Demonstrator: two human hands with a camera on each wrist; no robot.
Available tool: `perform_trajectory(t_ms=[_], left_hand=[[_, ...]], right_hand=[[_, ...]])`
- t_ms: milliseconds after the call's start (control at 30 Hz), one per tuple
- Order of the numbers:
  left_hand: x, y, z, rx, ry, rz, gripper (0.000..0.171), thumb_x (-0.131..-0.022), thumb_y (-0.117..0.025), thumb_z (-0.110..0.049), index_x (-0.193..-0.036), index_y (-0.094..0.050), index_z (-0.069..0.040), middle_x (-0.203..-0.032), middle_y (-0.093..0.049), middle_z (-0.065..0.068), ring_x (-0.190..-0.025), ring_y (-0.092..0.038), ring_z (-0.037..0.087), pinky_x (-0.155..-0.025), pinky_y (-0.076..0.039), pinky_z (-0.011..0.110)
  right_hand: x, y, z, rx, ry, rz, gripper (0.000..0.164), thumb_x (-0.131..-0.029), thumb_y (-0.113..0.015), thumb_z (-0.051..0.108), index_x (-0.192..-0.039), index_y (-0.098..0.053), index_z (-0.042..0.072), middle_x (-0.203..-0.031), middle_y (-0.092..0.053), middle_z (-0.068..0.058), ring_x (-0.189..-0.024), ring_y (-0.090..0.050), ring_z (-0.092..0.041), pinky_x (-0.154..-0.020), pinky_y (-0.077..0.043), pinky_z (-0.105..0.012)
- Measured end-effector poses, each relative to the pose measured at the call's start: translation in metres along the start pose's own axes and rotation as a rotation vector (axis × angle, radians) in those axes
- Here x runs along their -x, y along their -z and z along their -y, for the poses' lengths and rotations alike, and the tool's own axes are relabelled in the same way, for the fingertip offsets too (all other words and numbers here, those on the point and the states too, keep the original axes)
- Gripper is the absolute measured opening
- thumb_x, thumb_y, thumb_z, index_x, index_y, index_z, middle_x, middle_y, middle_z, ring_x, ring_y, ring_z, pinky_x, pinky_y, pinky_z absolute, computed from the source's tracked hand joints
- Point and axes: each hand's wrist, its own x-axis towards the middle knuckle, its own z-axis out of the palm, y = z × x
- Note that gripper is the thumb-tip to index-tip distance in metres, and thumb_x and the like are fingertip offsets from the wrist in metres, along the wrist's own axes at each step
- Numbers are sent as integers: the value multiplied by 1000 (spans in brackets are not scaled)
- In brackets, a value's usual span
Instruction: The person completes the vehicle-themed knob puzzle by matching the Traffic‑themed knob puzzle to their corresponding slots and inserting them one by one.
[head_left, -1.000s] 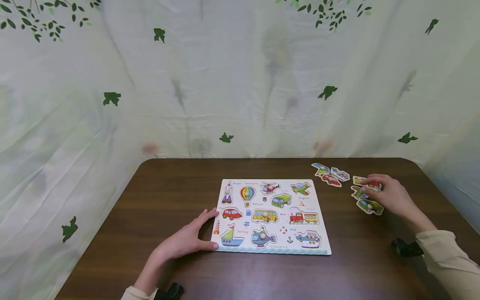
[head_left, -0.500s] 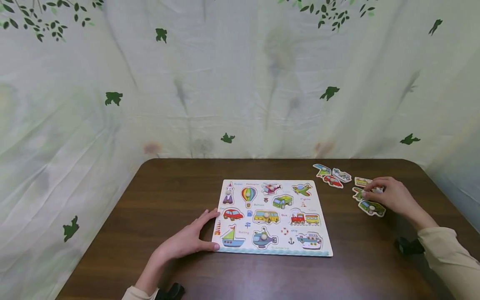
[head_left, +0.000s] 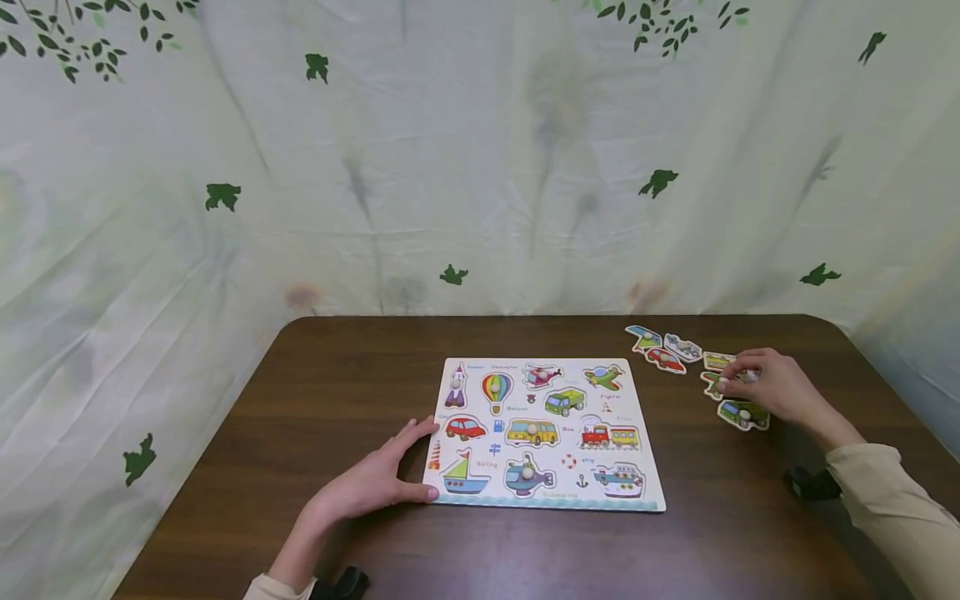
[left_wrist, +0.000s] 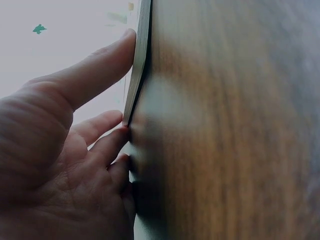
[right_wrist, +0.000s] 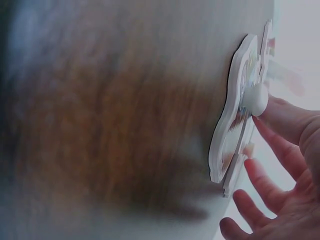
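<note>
My left hand (head_left: pixel 378 475) rests at the left edge of the white vehicle puzzle board (head_left: pixel 652 492), thumb by the lower corner. The left wrist view shows its thumb (left_wrist: pixel 100 70) and fairly straight fingers touching the board's side. Over the loose pieces at right, my right hand (head_left: pixel 780 387) has thumb and forefinger at a green plane puzzle piece (head_left: pixel 710 382). Their tips converge behind a white knob (right_wrist: pixel 256 100) in the right wrist view, so any pinch is hidden. Beside them lie a yellow bus piece (head_left: pixel 716 360) and a green truck piece (head_left: pixel 742 415); another piece is mostly covered.
Behind and left of the right hand lie a sailboat piece (head_left: pixel 643 337), a ship piece (head_left: pixel 682 347) and a red car piece (head_left: pixel 665 360). The brown table (head_left: pixel 555 554) ends at a pale printed curtain (head_left: pixel 480 208).
My right hand has made small shifts among the pieces. The yellow bus piece has slid a little to the left, and the plane piece slightly so. My left hand stays at the board.
</note>
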Motion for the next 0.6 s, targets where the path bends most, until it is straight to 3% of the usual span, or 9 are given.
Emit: perform_trajectory(t_ms=[133,400,600], left_hand=[[-1,0,0,-1,4,1,89,-76,-84,-40,-150,-39,-23,-161,-21,14,-148,-13,37,-107,-21,65],[-2,1,1,0,0,5,89,-76,-83,-40,-151,-38,-23,-162,-21,11,-148,-11,35,-108,-20,64],[0,1,-1,2,12,8,90,-76,-84,-40,-151,-38,-24,-161,-20,13,-148,-12,37,-107,-21,65]], right_hand=[[1,1,1,-7,-20,10,27,-87,-77,26,-94,-73,0,-123,-51,-37,-118,-40,-55,-93,-32,-68],[4,-2,0,-30,-2,-10,24,-90,-73,27,-96,-74,4,-118,-58,-29,-116,-43,-49,-86,-37,-63],[6,-7,1,-44,87,-65,11,-89,-73,13,-94,-71,4,-113,-58,-30,-111,-42,-49,-83,-34,-63]])
